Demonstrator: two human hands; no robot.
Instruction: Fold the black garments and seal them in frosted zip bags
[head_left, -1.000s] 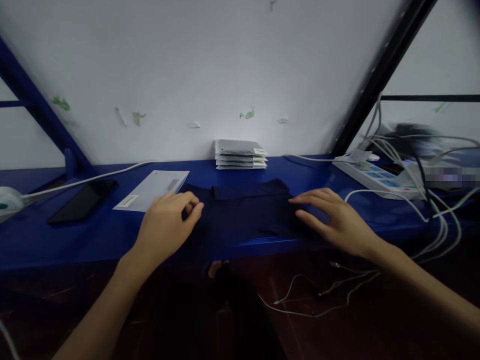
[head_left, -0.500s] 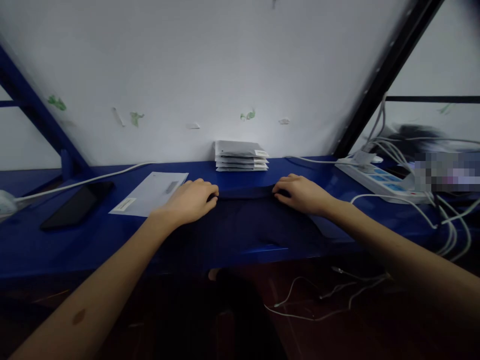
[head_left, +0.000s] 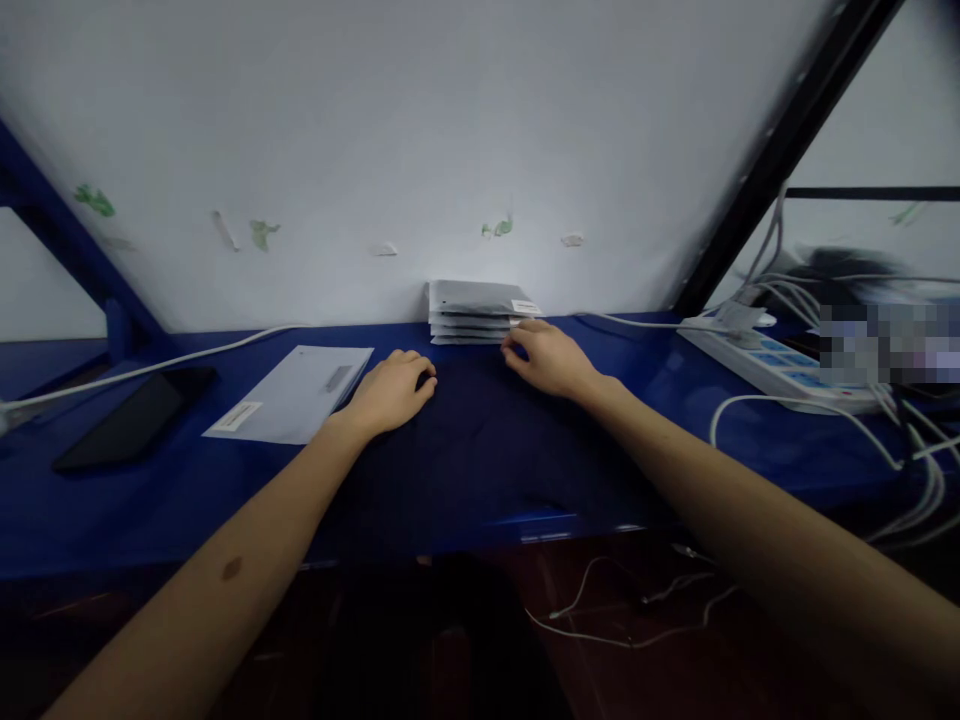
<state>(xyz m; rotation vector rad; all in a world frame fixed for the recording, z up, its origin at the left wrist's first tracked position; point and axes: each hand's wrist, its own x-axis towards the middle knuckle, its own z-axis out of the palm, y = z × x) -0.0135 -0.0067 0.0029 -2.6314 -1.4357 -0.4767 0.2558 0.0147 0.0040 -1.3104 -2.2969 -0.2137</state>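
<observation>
A thin dark sheet, probably cloth (head_left: pixel 480 450), lies spread over the blue table in front of me. My left hand (head_left: pixel 394 390) is at its far left part, with fingers curled and the thumb close to the index finger. My right hand (head_left: pixel 547 358) is at its far right part, its fingers bent down in a pinch. The sheet's edge is hard to make out against the dark blue table. Just beyond my right fingers stands a stack of flat grey-white packets (head_left: pixel 480 300) with small labels. A similar packet (head_left: pixel 289 395) lies left of my left hand.
A black phone-like slab (head_left: pixel 135 415) lies at the left. A white power strip (head_left: pixel 780 365) with tangled cables (head_left: pixel 930 470) is at the right. The white wall (head_left: pixel 465 150) rises behind the blue table (head_left: pixel 255 500). Thin cables (head_left: pixel 585 640) lie on the floor.
My right hand has moved left and away from me, up to the packet stack. My left hand has shifted only slightly. The sheet's raised edge between the hands now looks flatter.
</observation>
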